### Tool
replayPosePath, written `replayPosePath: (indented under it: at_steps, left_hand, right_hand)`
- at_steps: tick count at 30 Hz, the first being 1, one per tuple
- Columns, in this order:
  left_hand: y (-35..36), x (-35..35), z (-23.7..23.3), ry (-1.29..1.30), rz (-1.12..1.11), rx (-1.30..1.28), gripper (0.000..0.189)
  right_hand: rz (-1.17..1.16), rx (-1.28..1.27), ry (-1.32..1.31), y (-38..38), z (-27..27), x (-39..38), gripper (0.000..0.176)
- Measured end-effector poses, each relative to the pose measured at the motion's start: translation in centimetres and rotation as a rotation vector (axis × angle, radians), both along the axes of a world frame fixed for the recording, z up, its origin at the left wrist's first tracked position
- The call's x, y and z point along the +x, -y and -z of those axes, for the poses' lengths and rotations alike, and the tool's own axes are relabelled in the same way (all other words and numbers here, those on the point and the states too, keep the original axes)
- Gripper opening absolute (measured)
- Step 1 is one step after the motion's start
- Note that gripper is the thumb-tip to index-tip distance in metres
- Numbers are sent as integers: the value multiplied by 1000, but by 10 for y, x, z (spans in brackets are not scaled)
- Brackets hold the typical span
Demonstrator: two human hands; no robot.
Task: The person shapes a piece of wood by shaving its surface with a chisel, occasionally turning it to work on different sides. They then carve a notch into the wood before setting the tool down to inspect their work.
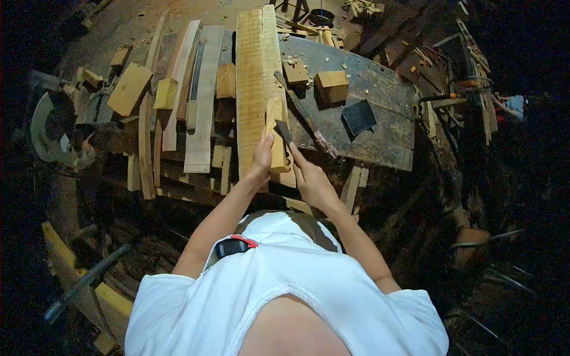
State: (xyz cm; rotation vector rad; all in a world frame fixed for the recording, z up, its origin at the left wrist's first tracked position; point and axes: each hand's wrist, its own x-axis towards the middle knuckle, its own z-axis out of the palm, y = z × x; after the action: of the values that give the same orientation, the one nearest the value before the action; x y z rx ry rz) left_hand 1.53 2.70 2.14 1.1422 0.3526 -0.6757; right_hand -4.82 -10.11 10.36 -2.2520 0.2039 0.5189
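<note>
My left hand (263, 154) is closed around the near left side of a pale wooden block (275, 111), which lies on a long plank in front of me. In my right hand (310, 181) is a chisel (282, 129) with a broad dark blade, its tip against the upper face of the block. My fingers hide the chisel's handle. Curled shavings (290, 160) show at the block's right side. A long dark tool (301, 109) with a wrapped grip lies just right of the block.
The long yellow plank (249, 77) runs away from me across the dark workbench (386, 95). Wooden blocks (331, 86) and a dark square plate (359, 117) sit to the right. Several boards (205, 107) lie at the left, near a round-bladed machine (47, 130).
</note>
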Motion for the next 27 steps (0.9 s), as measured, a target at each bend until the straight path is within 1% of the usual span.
replayPosePath:
  at_steps: [2, 3, 4, 5, 6, 7, 8, 10, 12, 14, 15, 16, 18, 19, 20, 22, 23, 24, 26, 27]
  left_hand:
    - [-3, 1, 8, 18, 31, -51, 36]
    - [-5, 0, 8, -34, 51, -72, 35]
    - [-5, 0, 0, -84, 66, -91, 34]
    - [-6, 1, -8, -110, 72, -46, 34]
    - [-6, 1, -3, -102, 77, -43, 34]
    - [-6, 0, 4, -61, 77, -85, 35]
    - [-8, 3, 10, -14, 72, -126, 36]
    - [-8, 4, 2, -6, 53, -106, 37]
    - [-12, 0, 2, -21, 32, -88, 38]
    - [-13, 3, 5, -61, 91, -102, 39]
    - [-11, 1, 3, -32, 54, -127, 40]
    - [-10, 2, 6, -33, 63, -132, 40]
    - [-13, 5, 6, -141, 72, -116, 39]
    - [-13, 6, 2, -175, 68, -85, 38]
    - [-12, 2, 1, -170, 61, -86, 38]
    - [-11, 1, 3, -91, 15, -86, 40]
    - [-12, 2, 7, -55, 22, -142, 34]
    - [-13, 1, 5, -66, 17, -142, 34]
    - [-10, 1, 0, -57, 69, -57, 33]
    - [-6, 1, 1, -58, 79, -62, 33]
  right_hand:
    - [9, 41, -150, 0, -25, -5, 50]
    - [2, 58, 70, 5, 2, -8, 50]
    - [18, 55, 67, 5, 2, -3, 50]
    - [63, 115, 1, 3, 0, 5, 50]
    - [102, 176, -60, 0, -1, 11, 50]
    - [91, 119, -10, -2, 2, 10, 51]
    - [89, 121, 1, -4, 0, 8, 51]
    - [48, 22, 35, -10, -5, -4, 50]
    - [45, 74, 32, -11, -7, -9, 50]
    - [79, 159, 33, -7, -8, -16, 50]
    - [67, 138, 222, -4, 20, -11, 50]
    - [75, 133, 222, -4, 14, 3, 50]
    - [163, 123, -78, -5, 2, 23, 50]
    - [196, 173, -118, -5, 6, 23, 50]
    - [189, 172, -114, -6, 4, 16, 50]
    - [75, 112, 51, -9, -5, -3, 51]
    - [46, 65, -26, -10, -12, -11, 51]
    - [42, 65, -38, -11, -10, -13, 51]
    - [40, 45, 34, -9, -5, -10, 52]
    - [81, 83, 45, -7, 6, 1, 52]
